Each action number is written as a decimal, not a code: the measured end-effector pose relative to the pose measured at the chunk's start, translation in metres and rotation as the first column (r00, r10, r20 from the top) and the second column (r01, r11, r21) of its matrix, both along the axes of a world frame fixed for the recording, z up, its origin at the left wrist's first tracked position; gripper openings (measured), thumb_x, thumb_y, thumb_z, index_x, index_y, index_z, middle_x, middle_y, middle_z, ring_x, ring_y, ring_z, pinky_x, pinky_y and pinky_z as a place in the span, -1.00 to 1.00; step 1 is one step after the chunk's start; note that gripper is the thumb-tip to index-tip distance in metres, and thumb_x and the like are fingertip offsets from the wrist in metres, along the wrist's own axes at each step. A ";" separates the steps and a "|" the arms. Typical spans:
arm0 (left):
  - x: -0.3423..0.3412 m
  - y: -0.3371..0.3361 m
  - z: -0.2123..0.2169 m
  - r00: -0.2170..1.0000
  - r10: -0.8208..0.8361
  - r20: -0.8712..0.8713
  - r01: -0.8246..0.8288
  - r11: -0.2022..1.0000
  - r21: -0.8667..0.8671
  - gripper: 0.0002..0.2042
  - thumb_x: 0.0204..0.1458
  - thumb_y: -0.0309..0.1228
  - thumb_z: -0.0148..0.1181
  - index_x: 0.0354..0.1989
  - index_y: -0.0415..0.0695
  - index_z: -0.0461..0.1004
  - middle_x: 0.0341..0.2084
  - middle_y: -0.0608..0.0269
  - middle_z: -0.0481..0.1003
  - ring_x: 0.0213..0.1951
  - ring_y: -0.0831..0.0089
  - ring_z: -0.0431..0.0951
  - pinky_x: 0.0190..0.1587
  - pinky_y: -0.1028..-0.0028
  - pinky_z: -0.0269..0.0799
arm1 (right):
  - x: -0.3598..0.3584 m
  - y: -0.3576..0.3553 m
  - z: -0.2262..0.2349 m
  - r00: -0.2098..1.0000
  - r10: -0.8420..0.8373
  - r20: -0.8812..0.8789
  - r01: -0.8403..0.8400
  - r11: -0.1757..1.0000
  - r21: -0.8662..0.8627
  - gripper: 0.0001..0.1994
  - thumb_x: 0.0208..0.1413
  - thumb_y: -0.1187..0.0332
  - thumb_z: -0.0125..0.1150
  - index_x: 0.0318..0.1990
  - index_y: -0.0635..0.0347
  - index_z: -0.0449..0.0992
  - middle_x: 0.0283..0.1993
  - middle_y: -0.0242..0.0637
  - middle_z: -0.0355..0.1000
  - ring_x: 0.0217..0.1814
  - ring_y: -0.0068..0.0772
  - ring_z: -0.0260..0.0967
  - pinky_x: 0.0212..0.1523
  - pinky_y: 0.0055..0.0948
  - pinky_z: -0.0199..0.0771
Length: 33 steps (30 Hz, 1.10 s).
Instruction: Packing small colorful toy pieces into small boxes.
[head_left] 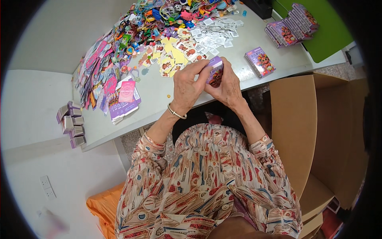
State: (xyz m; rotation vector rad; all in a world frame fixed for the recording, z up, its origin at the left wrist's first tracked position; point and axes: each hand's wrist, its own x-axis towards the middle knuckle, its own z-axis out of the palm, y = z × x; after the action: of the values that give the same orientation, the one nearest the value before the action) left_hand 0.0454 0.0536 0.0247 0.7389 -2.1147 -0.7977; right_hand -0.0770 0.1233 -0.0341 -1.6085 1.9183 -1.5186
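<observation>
Head view: purple box [216, 75] between both hands [189, 84] [227, 88], contents hidden.

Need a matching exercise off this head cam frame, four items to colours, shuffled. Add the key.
1. box held by the left hand and right hand
2. open carton at right
3. crinkled bag-like item at lower left
4. flat panel at upper right

A. green
B. brown
C. mostly purple
D. orange

Pairs: 1-C, 2-B, 3-D, 4-A
</observation>
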 end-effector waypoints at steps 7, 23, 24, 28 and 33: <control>0.000 -0.008 -0.006 0.995 0.046 -0.085 -0.027 0.976 0.214 -0.86 0.00 -0.54 0.22 -0.26 -0.29 0.58 -0.43 0.01 0.60 -0.45 0.39 0.63 -0.36 0.55 0.46 | 0.001 0.007 0.009 0.993 -0.010 -0.114 0.018 0.998 0.065 -0.23 -0.21 0.26 0.36 0.16 0.36 0.11 -0.07 0.05 0.30 -0.07 0.12 0.38 -0.12 -0.14 0.44; 0.004 0.017 -0.021 0.998 0.009 0.060 0.011 0.947 -0.322 -0.69 -0.04 -0.64 0.08 -0.05 -0.30 0.42 -0.14 -0.13 0.50 -0.08 -0.01 0.52 -0.13 0.26 0.50 | 0.004 0.008 0.005 0.993 -0.011 -0.117 0.020 0.997 0.074 -0.25 -0.19 0.24 0.34 0.14 0.38 0.12 -0.12 0.02 0.24 -0.06 0.11 0.35 -0.18 -0.15 0.47; 0.005 0.016 -0.023 0.998 0.010 0.059 0.009 0.947 -0.320 -0.69 -0.04 -0.64 0.08 -0.05 -0.30 0.42 -0.14 -0.13 0.50 -0.08 -0.01 0.52 -0.13 0.26 0.50 | 0.005 0.008 0.005 0.992 -0.018 -0.127 0.028 0.997 0.074 -0.24 -0.18 0.23 0.34 0.16 0.38 0.10 -0.11 0.02 0.25 -0.07 0.11 0.35 -0.18 -0.14 0.47; 0.003 0.009 -0.021 0.995 -0.041 0.086 0.056 0.981 -0.186 -0.71 0.01 -0.59 0.07 -0.04 -0.29 0.43 -0.16 -0.06 0.51 -0.10 0.05 0.54 -0.12 0.25 0.49 | 0.004 0.012 0.009 0.986 -0.033 -0.163 0.048 0.995 0.090 -0.21 -0.17 0.23 0.35 0.19 0.37 0.06 -0.11 0.02 0.27 -0.11 0.09 0.38 -0.20 -0.12 0.47; -0.006 0.002 -0.005 0.990 -0.132 0.040 0.120 0.968 0.221 -0.73 0.07 -0.54 0.07 -0.03 -0.22 0.46 -0.22 0.03 0.53 -0.19 0.12 0.55 -0.17 0.25 0.48 | -0.001 0.015 0.018 0.973 -0.030 -0.230 0.046 0.997 0.067 -0.20 -0.16 0.23 0.36 0.20 0.37 0.05 -0.14 0.01 0.28 -0.12 0.08 0.40 -0.24 -0.11 0.48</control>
State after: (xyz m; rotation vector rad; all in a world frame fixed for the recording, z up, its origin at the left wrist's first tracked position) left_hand 0.0391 0.0557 0.0196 0.7527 -2.1614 -1.1043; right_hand -0.0776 0.1381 -0.0158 -1.7930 2.1064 -1.3099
